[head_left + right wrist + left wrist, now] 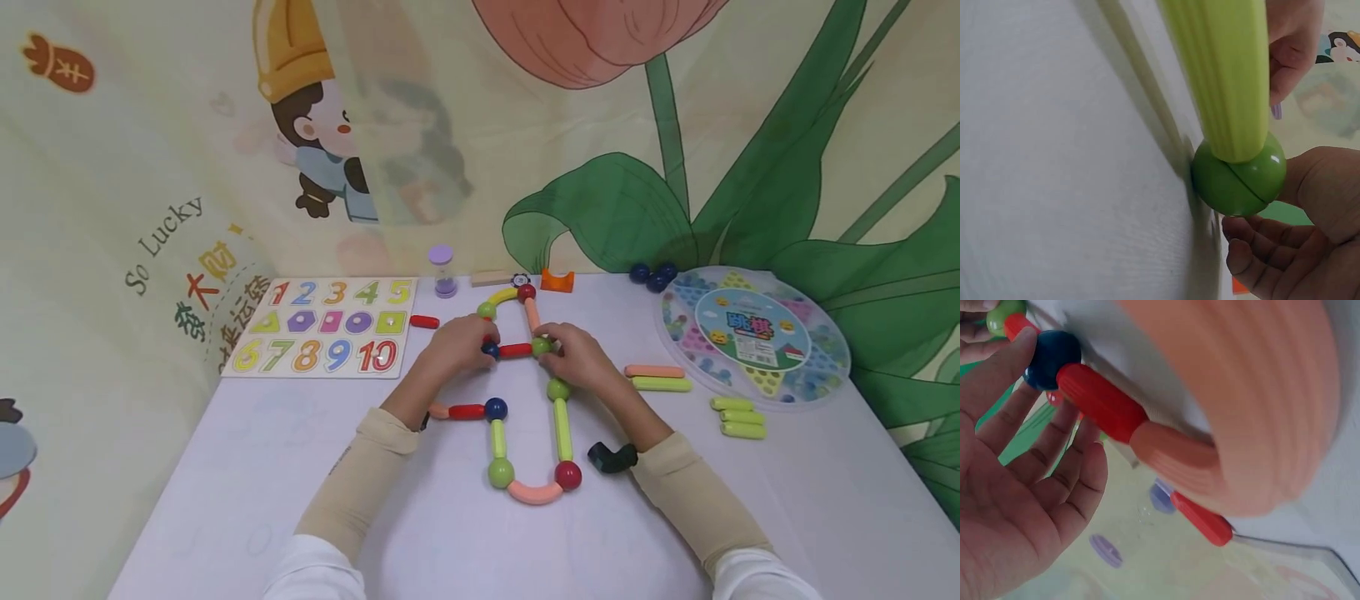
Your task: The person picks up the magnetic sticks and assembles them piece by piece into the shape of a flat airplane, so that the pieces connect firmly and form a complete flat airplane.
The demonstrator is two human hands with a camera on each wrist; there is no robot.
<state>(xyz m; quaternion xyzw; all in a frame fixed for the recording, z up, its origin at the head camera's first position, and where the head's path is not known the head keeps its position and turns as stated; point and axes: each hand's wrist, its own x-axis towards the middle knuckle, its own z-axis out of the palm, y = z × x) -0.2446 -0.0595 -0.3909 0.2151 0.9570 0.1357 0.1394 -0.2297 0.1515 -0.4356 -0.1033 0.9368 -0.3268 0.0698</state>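
My left hand (459,343) pinches a dark blue ball (1054,357) between thumb and fingers. A red rod (515,351) joins that ball to a green ball (542,347), which my right hand (581,357) grips with thumb and fingertips. Above it, a peach rod (532,314), a red ball (527,292), a yellow curved rod (502,297) and another green ball (487,310) form a loop. Just below my right hand, a lower green ball (558,389) carries a yellow-green rod (1225,81). My left fingers partly hide the loop's left side.
A number board (322,329) lies at back left, near a loose red rod (424,322) and a purple-capped timer (443,271). To the right are loose rods (660,384) and a round game box (753,333). A black bent piece (611,457) sits by my right forearm.
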